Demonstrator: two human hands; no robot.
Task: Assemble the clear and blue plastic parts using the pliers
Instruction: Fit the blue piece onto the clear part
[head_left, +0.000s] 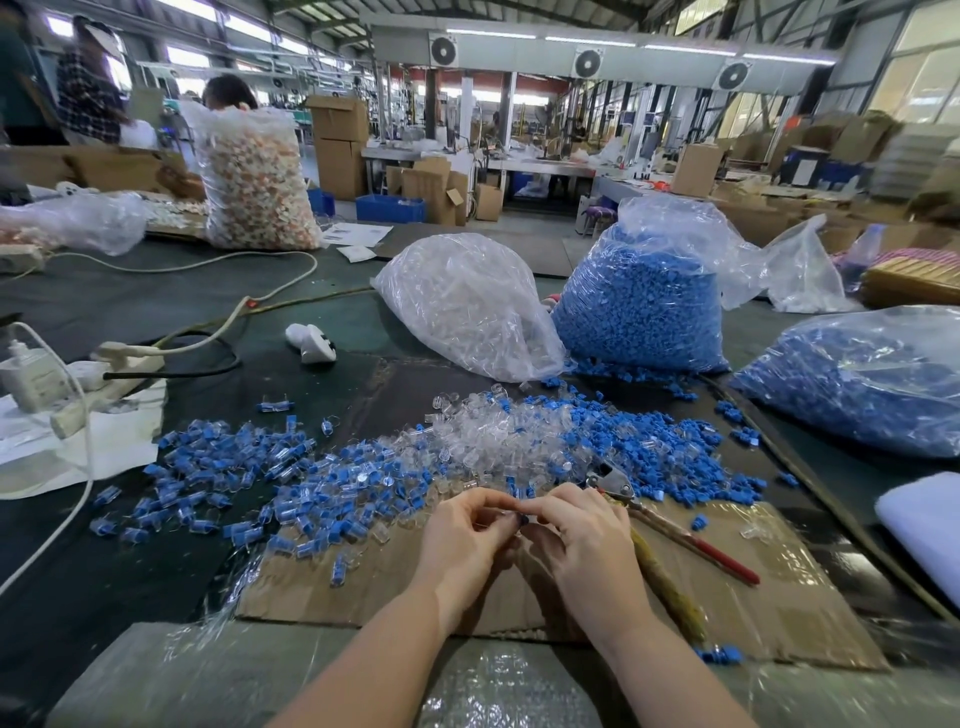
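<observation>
My left hand (462, 540) and my right hand (582, 540) meet fingertip to fingertip above the cardboard sheet (769, 613). Between them they pinch a small part (521, 519); a dark blue bit shows, the rest is hidden by the fingers. The pliers (675, 525), with a metal head and red handles, lie on the cardboard just right of my right hand, untouched. A heap of clear parts (493, 436) lies ahead, loose blue parts (665, 452) to its right, and joined clear-and-blue pieces (249, 483) spread out to the left.
A bag of clear parts (467, 306) and two bags of blue parts (644, 312) (872, 384) stand behind the heaps. A power strip with cables (119, 374) and a white bottle (28, 376) sit at the left. People work at the far left.
</observation>
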